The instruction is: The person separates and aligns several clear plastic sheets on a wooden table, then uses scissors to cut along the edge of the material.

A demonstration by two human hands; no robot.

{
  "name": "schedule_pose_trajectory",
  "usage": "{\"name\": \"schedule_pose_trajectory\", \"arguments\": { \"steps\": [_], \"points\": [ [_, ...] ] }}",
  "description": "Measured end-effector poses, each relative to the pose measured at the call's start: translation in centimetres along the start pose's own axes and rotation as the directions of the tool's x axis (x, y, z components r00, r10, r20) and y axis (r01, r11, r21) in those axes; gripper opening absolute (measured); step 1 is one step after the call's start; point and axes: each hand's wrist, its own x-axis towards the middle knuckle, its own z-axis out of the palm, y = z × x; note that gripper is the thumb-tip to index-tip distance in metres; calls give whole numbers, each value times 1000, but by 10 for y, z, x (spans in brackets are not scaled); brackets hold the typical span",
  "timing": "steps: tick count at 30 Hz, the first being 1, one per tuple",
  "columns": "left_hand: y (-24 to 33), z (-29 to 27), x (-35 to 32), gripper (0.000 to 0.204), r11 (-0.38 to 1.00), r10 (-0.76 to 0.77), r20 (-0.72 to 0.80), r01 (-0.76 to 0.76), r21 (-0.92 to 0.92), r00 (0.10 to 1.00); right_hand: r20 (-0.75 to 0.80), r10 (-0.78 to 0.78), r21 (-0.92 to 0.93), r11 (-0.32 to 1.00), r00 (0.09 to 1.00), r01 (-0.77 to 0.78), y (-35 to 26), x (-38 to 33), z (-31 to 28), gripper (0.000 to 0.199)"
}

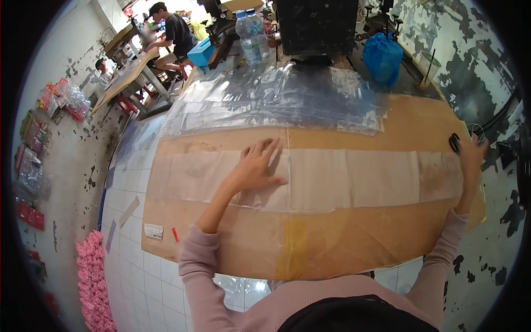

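A long strip of thin translucent plastic sheet (381, 176) lies flat across the brown cardboard (232, 238) covering the table, with creases running over it. On its left half rests my left hand (257, 169), fingers spread and pressed lightly to the film, holding nothing. My right hand (473, 152) is at the table's far right edge, beyond the strip's end. Beside it is a black scissor-like handle (454, 143), and a thin pale ring (477, 131) shows behind its fingers. Those fingers are small and smeared, so whether they grip anything is not visible.
Stacked clear plastic sheets (265, 102) cover the table's far side. Behind stand water bottles (249, 39), a blue box (201, 53) and a blue bag (383, 60). A red pen-like item (175, 234) and white label (154, 231) lie front left. People sit at another table (124, 77).
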Motion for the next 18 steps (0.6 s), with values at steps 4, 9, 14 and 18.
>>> {"name": "schedule_pose_trajectory", "arguments": {
  "steps": [4, 9, 14, 18],
  "points": [
    [6, -3, 18, 78, 984, -177, 259, 174, 36, 949, 327, -500, 828, 561, 802, 12, -170, -29, -48, 36],
    [0, 17, 22, 54, 966, -92, 107, 115, -232, 990, -109, -822, 936, 105, 558, 337, -299, -88, -39, 45],
    [13, 20, 26, 18, 921, -124, -53, 94, -379, 991, -83, -794, 929, 156, 602, 335, -331, -117, -45, 33],
    [16, 14, 27, 19, 883, -193, 31, 188, -429, 981, 41, -818, 917, 259, 574, 305, -332, -116, -53, 26]
  ]
}}
